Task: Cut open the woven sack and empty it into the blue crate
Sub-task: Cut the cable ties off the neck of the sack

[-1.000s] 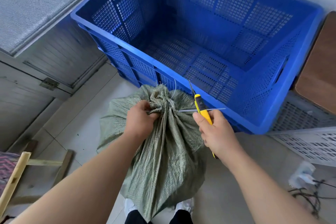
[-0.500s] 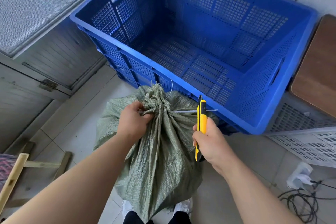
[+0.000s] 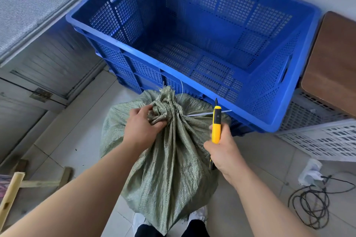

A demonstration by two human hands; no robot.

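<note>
A full green woven sack [image 3: 169, 163] stands on the tiled floor, leaning against the near wall of the blue crate [image 3: 285, 123], which holds nothing. The sack's neck is bunched and tied with a white cable tie [image 3: 202, 114] whose tail sticks out to the right. My left hand [image 3: 142, 125] grips the bunched neck from the left. My right hand [image 3: 223, 150] holds a yellow utility knife [image 3: 216, 124] upright, just right of the neck, its tip crossing the tie's tail.
A white perforated crate [image 3: 319, 138] lies at the right, under a brown board [image 3: 333, 63]. A white plug and black cable [image 3: 312, 198] lie on the floor at lower right. Wooden slats [image 3: 11, 192] sit at lower left. A door and window are on the left.
My right hand turned the knife from tilted to upright and drew it slightly back towards me. My left hand shifted its grip on the sack's neck.
</note>
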